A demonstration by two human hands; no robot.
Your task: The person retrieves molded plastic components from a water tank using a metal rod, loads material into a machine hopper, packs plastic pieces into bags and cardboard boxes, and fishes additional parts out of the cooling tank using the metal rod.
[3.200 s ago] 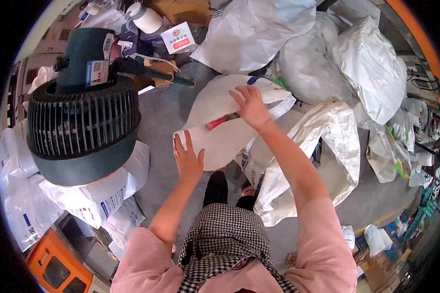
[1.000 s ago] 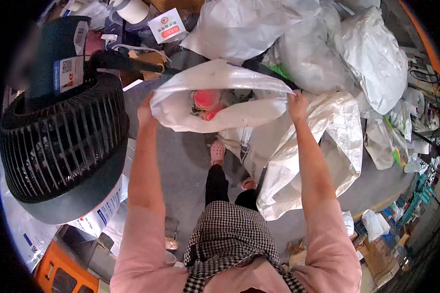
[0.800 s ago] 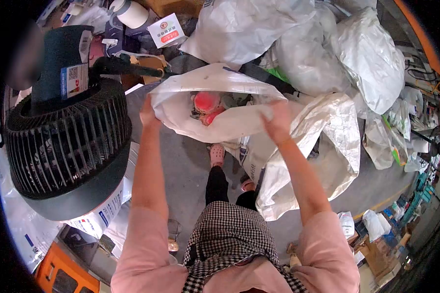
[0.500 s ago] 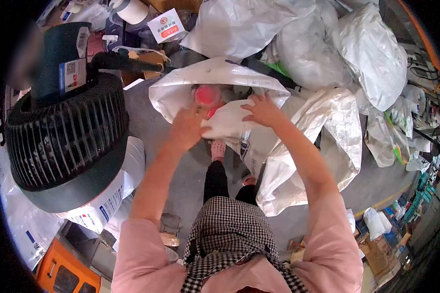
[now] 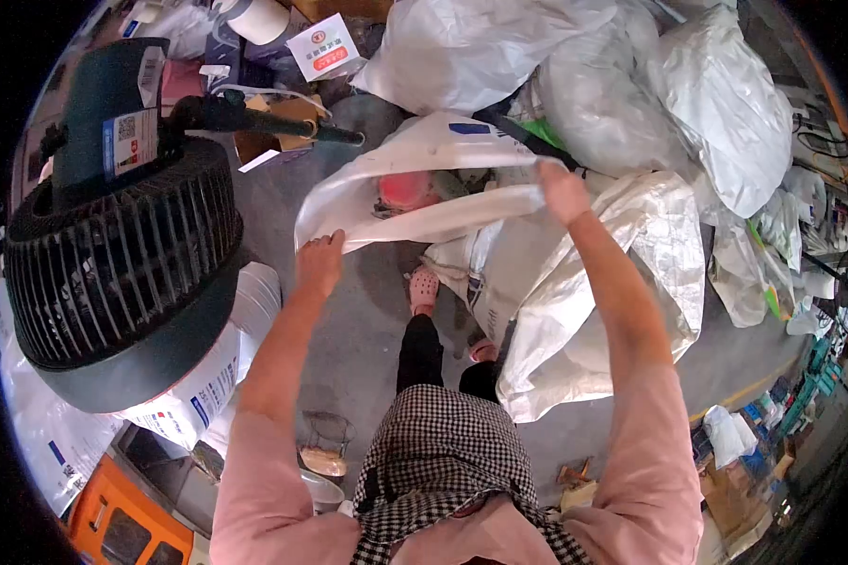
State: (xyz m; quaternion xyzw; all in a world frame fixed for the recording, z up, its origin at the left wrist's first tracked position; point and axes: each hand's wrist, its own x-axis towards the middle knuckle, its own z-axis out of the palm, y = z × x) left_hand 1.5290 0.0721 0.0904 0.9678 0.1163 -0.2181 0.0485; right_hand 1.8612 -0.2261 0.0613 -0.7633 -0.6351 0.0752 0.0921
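Note:
A white plastic sack (image 5: 424,143) stands before me with its mouth pulled wide. At the left corner of its rim, my left hand (image 5: 321,262) is closed on the edge. My right hand (image 5: 563,191) grips the opposite corner of the same rim. Inside the mouth lies a red, rounded item (image 5: 405,189), along with other pieces in shadow that I cannot make out. Just right of it, a second cream-white woven sack (image 5: 598,311) lies slumped and open, beneath my right forearm.
A large black ribbed fan-like machine (image 5: 127,254) stands at the left. Several filled white bags (image 5: 481,52) are heaped at the back and right. A dark bar (image 5: 283,123) juts from the machine. An orange crate-like object (image 5: 127,523) is at lower left.
My hands have moved apart from the front flap to the two side corners of the rim. The sack's mouth is now stretched wider, with its front edge drawn taut.

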